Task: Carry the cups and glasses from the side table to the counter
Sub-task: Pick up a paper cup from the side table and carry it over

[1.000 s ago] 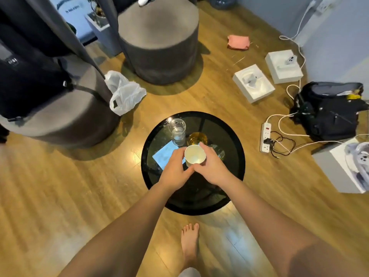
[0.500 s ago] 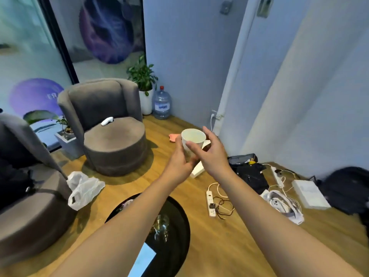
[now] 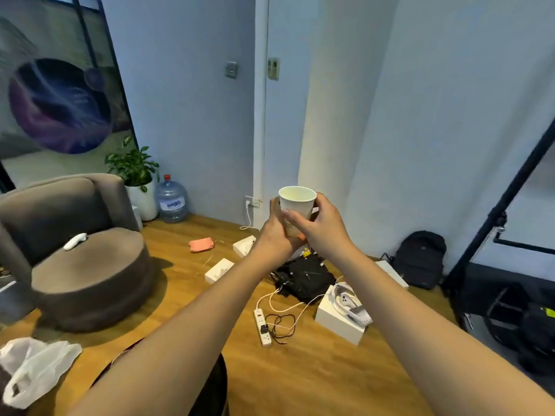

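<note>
A white paper cup [image 3: 297,202] stands upright in the air at chest height, held between both hands. My left hand [image 3: 274,232] wraps its lower left side and my right hand [image 3: 319,228] grips its right side, fingers across the front. The cup's inside looks empty. Only a sliver of the black round side table [image 3: 214,385] shows at the bottom, behind my left forearm. The glasses on it are out of view.
On the wooden floor ahead lie a power strip [image 3: 262,326] with cables, white boxes [image 3: 341,324], a black bag [image 3: 304,279] and a black backpack [image 3: 420,258]. A grey armchair [image 3: 87,265] stands left, a plastic bag [image 3: 33,367] at lower left. A black metal frame [image 3: 492,220] rises right.
The view has swung up from the side table to the room and turned right. Both hands have lifted the paper cup off the table and carry it forward.
</note>
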`<state>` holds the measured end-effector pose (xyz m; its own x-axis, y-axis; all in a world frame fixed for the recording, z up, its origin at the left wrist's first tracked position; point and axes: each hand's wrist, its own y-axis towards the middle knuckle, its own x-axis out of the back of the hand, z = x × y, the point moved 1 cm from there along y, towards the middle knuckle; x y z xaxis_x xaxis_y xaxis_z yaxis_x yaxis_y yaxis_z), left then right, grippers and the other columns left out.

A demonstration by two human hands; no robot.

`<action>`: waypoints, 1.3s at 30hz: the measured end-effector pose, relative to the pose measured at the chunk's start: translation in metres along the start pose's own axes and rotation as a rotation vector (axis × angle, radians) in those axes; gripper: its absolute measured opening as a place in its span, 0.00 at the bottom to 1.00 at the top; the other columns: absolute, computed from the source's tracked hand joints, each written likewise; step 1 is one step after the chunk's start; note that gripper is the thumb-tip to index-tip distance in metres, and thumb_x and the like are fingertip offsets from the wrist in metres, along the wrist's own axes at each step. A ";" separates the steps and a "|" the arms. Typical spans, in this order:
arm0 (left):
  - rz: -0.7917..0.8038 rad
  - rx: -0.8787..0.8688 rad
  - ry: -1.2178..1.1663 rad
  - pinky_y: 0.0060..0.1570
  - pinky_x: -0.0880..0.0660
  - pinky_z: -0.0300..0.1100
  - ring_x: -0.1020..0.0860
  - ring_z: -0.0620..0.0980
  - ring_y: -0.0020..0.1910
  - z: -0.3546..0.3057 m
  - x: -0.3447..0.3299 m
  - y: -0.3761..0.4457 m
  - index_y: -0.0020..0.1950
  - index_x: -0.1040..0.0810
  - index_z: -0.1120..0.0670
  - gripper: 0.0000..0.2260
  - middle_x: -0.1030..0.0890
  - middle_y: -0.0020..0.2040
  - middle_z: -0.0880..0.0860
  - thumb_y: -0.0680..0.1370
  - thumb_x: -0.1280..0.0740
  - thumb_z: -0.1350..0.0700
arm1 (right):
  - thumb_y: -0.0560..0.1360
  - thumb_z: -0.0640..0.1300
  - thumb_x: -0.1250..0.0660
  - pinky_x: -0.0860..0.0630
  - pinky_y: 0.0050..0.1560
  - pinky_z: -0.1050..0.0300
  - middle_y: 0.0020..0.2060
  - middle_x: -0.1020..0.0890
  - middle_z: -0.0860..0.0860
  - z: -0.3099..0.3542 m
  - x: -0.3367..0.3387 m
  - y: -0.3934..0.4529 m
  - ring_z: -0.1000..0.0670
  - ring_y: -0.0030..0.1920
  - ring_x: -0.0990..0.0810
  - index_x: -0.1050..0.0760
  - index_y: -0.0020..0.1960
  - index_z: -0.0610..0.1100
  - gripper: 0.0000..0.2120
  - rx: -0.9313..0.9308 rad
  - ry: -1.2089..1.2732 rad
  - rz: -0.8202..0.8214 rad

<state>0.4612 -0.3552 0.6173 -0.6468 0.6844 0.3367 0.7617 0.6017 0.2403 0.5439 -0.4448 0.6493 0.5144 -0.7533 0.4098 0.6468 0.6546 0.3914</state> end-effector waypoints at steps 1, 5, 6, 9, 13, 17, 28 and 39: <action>0.019 -0.011 0.001 0.60 0.21 0.48 0.26 0.53 0.65 -0.004 -0.011 0.001 0.70 0.44 0.40 0.35 0.28 0.66 0.51 0.76 0.26 0.61 | 0.72 0.59 0.25 0.29 0.40 0.74 0.57 0.23 0.57 -0.004 0.011 -0.003 0.56 0.55 0.25 0.30 0.68 0.50 0.30 -0.008 -0.018 -0.016; 0.174 -0.099 0.006 0.54 0.23 0.39 0.25 0.53 0.65 -0.026 -0.068 0.013 0.70 0.45 0.39 0.36 0.28 0.65 0.49 0.75 0.26 0.62 | 0.72 0.59 0.26 0.25 0.49 0.64 0.57 0.24 0.56 -0.021 0.069 -0.018 0.53 0.58 0.25 0.30 0.68 0.50 0.29 -0.085 -0.067 -0.158; 0.220 -0.114 0.012 0.54 0.23 0.40 0.26 0.52 0.64 -0.033 -0.082 0.016 0.70 0.46 0.39 0.36 0.28 0.66 0.50 0.76 0.26 0.61 | 0.72 0.60 0.26 0.24 0.51 0.62 0.58 0.25 0.56 -0.025 0.083 -0.023 0.53 0.58 0.25 0.31 0.68 0.50 0.29 -0.105 -0.079 -0.194; 0.355 -0.180 -0.005 0.61 0.21 0.51 0.24 0.52 0.63 -0.059 -0.136 0.017 0.70 0.46 0.40 0.36 0.26 0.66 0.50 0.75 0.24 0.58 | 0.73 0.59 0.27 0.24 0.57 0.58 0.61 0.25 0.55 -0.037 0.138 -0.048 0.54 0.60 0.26 0.33 0.69 0.51 0.29 -0.150 -0.138 -0.297; 0.530 -0.266 -0.054 0.61 0.21 0.56 0.23 0.54 0.62 -0.087 -0.216 -0.010 0.69 0.46 0.39 0.37 0.26 0.65 0.52 0.74 0.23 0.57 | 0.73 0.53 0.28 0.24 0.61 0.54 0.61 0.24 0.53 -0.046 0.207 -0.109 0.54 0.60 0.25 0.32 0.68 0.54 0.26 -0.226 -0.187 -0.415; 0.760 -0.385 -0.130 0.54 0.24 0.36 0.24 0.39 0.56 -0.129 -0.302 -0.071 0.67 0.45 0.36 0.34 0.26 0.57 0.39 0.71 0.25 0.46 | 0.73 0.51 0.27 0.24 0.59 0.55 0.60 0.22 0.53 -0.047 0.283 -0.201 0.53 0.60 0.24 0.29 0.68 0.50 0.25 -0.314 -0.280 -0.626; 1.276 -0.581 -0.287 0.55 0.19 0.52 0.20 0.39 0.53 -0.277 -0.500 -0.329 0.68 0.41 0.42 0.32 0.21 0.58 0.41 0.71 0.28 0.40 | 0.72 0.60 0.30 0.27 0.52 0.63 0.59 0.23 0.59 -0.005 0.477 -0.500 0.63 0.57 0.25 0.31 0.65 0.56 0.25 -0.546 -0.470 -1.019; 1.488 -0.577 -0.398 0.54 0.21 0.43 0.22 0.37 0.56 -0.406 -0.671 -0.604 0.68 0.40 0.42 0.32 0.22 0.58 0.38 0.70 0.28 0.39 | 0.75 0.56 0.31 0.22 0.51 0.54 0.60 0.23 0.56 0.048 0.645 -0.783 0.54 0.52 0.20 0.35 0.72 0.51 0.29 -0.749 -0.570 -1.144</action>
<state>0.4504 -1.3451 0.6156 0.7228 0.5965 0.3488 0.5385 -0.8026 0.2566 0.3424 -1.4406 0.6464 -0.6331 -0.5834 0.5087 0.7630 -0.5809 0.2834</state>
